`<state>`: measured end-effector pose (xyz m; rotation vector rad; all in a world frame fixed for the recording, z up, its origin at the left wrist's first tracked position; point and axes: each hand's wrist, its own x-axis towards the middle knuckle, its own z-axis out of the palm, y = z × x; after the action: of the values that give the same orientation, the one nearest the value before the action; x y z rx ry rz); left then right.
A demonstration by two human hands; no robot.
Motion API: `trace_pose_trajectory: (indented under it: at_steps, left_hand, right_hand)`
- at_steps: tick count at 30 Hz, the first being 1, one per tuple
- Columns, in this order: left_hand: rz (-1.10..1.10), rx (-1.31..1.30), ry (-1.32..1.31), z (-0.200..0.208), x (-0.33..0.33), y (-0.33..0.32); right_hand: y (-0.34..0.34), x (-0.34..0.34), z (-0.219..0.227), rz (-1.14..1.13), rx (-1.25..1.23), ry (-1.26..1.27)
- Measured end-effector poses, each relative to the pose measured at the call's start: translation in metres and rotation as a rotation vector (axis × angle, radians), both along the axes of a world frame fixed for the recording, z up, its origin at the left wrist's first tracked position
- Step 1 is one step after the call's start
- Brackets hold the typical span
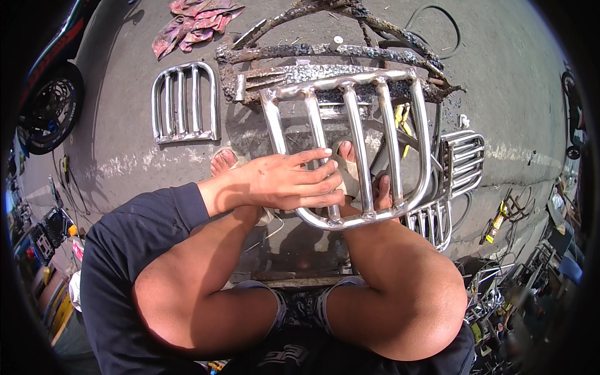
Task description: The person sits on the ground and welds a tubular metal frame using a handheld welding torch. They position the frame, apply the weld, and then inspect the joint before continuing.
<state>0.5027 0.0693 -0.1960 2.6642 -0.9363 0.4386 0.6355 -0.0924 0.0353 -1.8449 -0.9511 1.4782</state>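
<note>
A shiny tubular metal rack (pixel 354 115) with several parallel bars is tilted up in front of me, its far end over a rusty, spattered metal frame (pixel 294 56). My left hand (pixel 284 181) lies across the rack's near left bars, its fingers stretched out and apart. Below the rack, by my right knee, part of my right hand (pixel 382 192) shows between the bars. Its fingers are closed at the near right part of the rack; the rest is hidden by the rack and my leg.
A smaller barred metal piece (pixel 185 103) lies on the pavement at left. More barred racks (pixel 464 164) sit at right, near yellow-handled pliers (pixel 406 125). A stained pink cloth (pixel 195 25) lies at far left. A motorcycle wheel (pixel 55 106) stands at the left edge; cables and tools lie right.
</note>
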Motion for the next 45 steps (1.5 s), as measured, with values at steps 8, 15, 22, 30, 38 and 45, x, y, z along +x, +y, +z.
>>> trace_pose_trajectory:
  at_steps: [8,15,22,30,38,45]
  left_hand:
    - [-0.015,0.111,-0.023,-0.004,0.001,0.001]
    - [-0.062,0.157,0.041,-0.007,0.002,0.006]
    - [-0.092,0.352,0.088,-0.001,0.001,0.01]
    - [-0.075,0.199,0.122,0.007,0.003,0.01]
    - [-0.04,-0.117,0.247,0.039,0.01,0.016]
    - [0.031,-0.376,0.226,0.077,0.032,0.035]
  right_hand:
    - [0.011,0.006,0.003,0.05,-0.071,-0.037]
    - [-0.005,0.009,0.003,0.019,-0.085,-0.087]
    - [-0.018,0.012,0.007,-0.016,-0.113,-0.104]
    - [-0.02,0.012,0.007,-0.03,-0.106,-0.115]
    - [-0.02,0.011,0.01,-0.03,-0.118,-0.151]
    - [-0.019,0.006,0.008,-0.005,-0.146,-0.19]
